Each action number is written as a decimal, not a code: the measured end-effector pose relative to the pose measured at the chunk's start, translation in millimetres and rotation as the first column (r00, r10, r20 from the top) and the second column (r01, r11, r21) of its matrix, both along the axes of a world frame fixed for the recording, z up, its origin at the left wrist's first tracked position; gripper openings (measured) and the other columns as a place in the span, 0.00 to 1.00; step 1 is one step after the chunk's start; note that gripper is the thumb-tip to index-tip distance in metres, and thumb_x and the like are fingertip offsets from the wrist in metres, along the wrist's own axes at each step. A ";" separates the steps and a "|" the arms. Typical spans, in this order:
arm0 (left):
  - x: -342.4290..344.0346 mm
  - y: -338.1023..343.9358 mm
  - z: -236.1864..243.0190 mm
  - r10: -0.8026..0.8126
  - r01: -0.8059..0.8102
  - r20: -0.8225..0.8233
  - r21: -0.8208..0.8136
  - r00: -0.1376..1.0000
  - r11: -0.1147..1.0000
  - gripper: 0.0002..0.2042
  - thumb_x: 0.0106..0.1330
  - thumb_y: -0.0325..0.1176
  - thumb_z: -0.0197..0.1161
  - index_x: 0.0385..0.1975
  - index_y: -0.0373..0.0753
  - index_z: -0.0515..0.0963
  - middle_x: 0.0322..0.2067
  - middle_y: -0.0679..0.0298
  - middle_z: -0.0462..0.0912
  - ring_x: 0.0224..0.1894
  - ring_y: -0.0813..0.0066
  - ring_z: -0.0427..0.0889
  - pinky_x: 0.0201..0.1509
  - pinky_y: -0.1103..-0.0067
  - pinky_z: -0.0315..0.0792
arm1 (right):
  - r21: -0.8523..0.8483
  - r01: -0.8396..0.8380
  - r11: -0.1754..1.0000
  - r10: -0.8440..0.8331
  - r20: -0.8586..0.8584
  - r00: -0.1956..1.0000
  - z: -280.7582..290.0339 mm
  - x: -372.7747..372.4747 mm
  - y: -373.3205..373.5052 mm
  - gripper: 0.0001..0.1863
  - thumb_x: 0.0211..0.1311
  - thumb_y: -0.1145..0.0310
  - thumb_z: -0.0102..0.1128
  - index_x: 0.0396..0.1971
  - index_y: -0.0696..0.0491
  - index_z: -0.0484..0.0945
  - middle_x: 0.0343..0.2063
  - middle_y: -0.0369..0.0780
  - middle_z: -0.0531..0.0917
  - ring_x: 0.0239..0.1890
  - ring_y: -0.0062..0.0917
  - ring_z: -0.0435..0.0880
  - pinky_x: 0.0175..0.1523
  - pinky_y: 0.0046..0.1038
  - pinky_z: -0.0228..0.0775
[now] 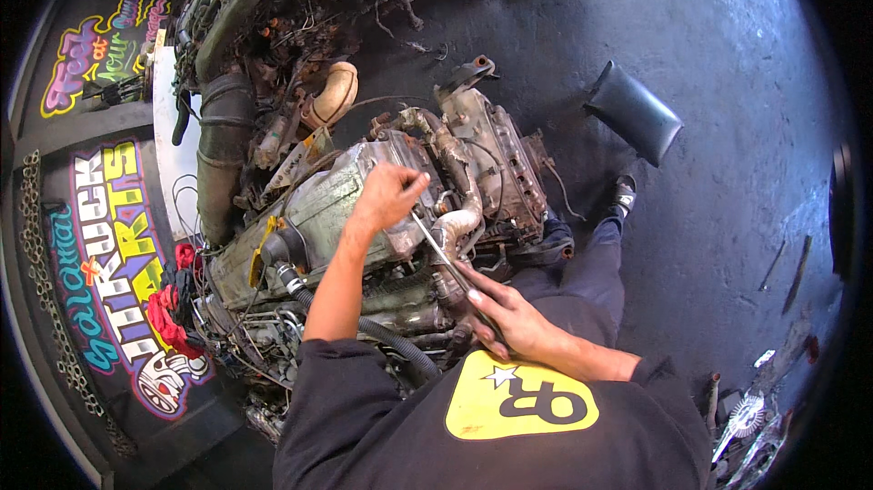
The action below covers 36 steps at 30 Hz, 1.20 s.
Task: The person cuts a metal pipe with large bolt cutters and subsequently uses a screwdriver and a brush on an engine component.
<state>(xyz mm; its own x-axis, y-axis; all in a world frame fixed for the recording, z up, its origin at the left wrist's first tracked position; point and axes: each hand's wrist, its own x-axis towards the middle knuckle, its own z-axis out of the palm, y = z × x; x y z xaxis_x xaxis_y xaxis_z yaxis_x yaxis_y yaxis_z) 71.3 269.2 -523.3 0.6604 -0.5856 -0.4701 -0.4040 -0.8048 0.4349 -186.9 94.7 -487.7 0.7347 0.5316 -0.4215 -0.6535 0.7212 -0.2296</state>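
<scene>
A long, thin metal rod with a dark handle-like end [443, 249] slants across the engine, bright along its shaft. My right hand [514, 315] is closed around its dark lower end, close to my shirt. Just above the rod's upper end, my left hand [389, 195] is curled with fingers drawn in; whether it grips anything is hidden. Both hands are over a big, dirty engine [332, 204] with a pale metal cover. A curved, worn pipe [457, 217] runs past the rod, alongside a rusty metal block [500, 158].
Tangled wiring and hoses [273, 63] crowd the upper left, beside a thick dark duct [223, 140]. A black cushion-like pad [637, 113] lies on the dark floor [727, 217]. Red cloth [168, 317] hangs by the painted wall. Metal scraps [750, 426] sit at lower right.
</scene>
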 end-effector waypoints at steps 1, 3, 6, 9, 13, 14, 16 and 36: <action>3.5 -0.6 -2.3 -0.006 0.006 -0.002 0.003 1.000 1.000 0.22 0.73 0.43 0.61 0.21 0.30 0.76 0.15 0.47 0.65 0.16 0.60 0.61 0.25 0.64 0.62 | -0.004 -0.001 1.000 0.001 0.006 1.000 0.1 -5.4 -0.4 0.29 0.84 0.61 0.41 0.80 0.40 0.52 0.18 0.32 0.67 0.10 0.16 0.63 0.16 0.18 0.60; 10.3 -4.2 -5.9 -0.036 0.043 0.076 -0.091 0.996 0.995 0.22 0.72 0.43 0.61 0.20 0.31 0.75 0.14 0.48 0.64 0.16 0.61 0.59 0.25 0.64 0.62 | -0.044 0.026 0.999 -0.026 0.010 1.000 -1.9 11.3 5.8 0.29 0.84 0.61 0.42 0.79 0.41 0.53 0.16 0.31 0.66 0.10 0.14 0.62 0.15 0.19 0.59; 9.7 -5.6 0.4 -0.004 0.005 0.062 -0.011 0.998 1.000 0.21 0.72 0.42 0.61 0.20 0.31 0.77 0.14 0.48 0.64 0.16 0.58 0.62 0.25 0.64 0.62 | -0.068 0.026 0.997 -0.025 0.009 1.000 -4.2 7.7 6.6 0.29 0.83 0.60 0.43 0.79 0.43 0.54 0.14 0.29 0.66 0.09 0.13 0.61 0.14 0.19 0.57; 1.8 -0.9 -1.3 -0.077 0.077 0.043 -0.005 0.996 0.997 0.21 0.72 0.42 0.61 0.20 0.31 0.77 0.15 0.47 0.64 0.17 0.54 0.64 0.26 0.63 0.62 | -0.053 0.008 0.999 -0.007 0.016 1.000 -2.4 -0.8 3.6 0.28 0.84 0.61 0.43 0.79 0.43 0.54 0.14 0.30 0.66 0.09 0.14 0.61 0.14 0.19 0.57; 24.6 -1.7 -5.9 -0.042 0.051 0.169 -0.050 0.985 0.997 0.23 0.71 0.44 0.60 0.18 0.30 0.75 0.15 0.45 0.66 0.16 0.52 0.67 0.26 0.62 0.65 | -0.050 0.006 0.999 -0.005 0.009 1.000 -1.0 9.3 5.8 0.29 0.84 0.61 0.42 0.79 0.42 0.54 0.15 0.30 0.67 0.09 0.13 0.62 0.14 0.19 0.58; 19.3 0.0 -0.4 -0.061 0.061 0.128 -0.002 0.990 0.998 0.23 0.71 0.43 0.61 0.19 0.30 0.75 0.15 0.45 0.67 0.16 0.53 0.66 0.26 0.62 0.65 | -0.020 0.005 1.000 -0.005 0.006 1.000 -1.2 8.0 3.6 0.29 0.83 0.61 0.43 0.79 0.42 0.54 0.16 0.30 0.67 0.10 0.13 0.62 0.15 0.19 0.58; 6.8 1.5 4.3 -0.076 0.076 0.029 -0.010 0.997 0.997 0.23 0.71 0.43 0.61 0.19 0.30 0.75 0.15 0.45 0.67 0.16 0.54 0.65 0.25 0.64 0.65 | 0.013 0.012 1.000 -0.012 -0.017 1.000 0.6 -2.4 2.9 0.29 0.83 0.60 0.43 0.79 0.41 0.54 0.16 0.30 0.67 0.10 0.14 0.63 0.15 0.19 0.58; 21.3 -0.6 11.2 0.074 -0.068 0.087 -0.071 0.993 0.995 0.22 0.72 0.39 0.62 0.17 0.31 0.70 0.15 0.49 0.61 0.17 0.55 0.61 0.30 0.65 0.62 | -0.065 0.033 0.997 -0.031 0.033 0.999 -4.2 19.9 16.7 0.29 0.83 0.62 0.43 0.79 0.42 0.53 0.17 0.30 0.68 0.11 0.13 0.63 0.17 0.18 0.60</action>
<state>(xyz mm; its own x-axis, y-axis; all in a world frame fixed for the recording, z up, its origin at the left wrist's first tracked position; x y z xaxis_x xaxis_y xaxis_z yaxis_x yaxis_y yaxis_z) 92.6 268.6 -512.2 0.7391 -0.5641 -0.3681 -0.3867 -0.8028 0.4539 -167.0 111.4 -491.8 0.7647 0.4794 -0.4307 -0.6217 0.7247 -0.2971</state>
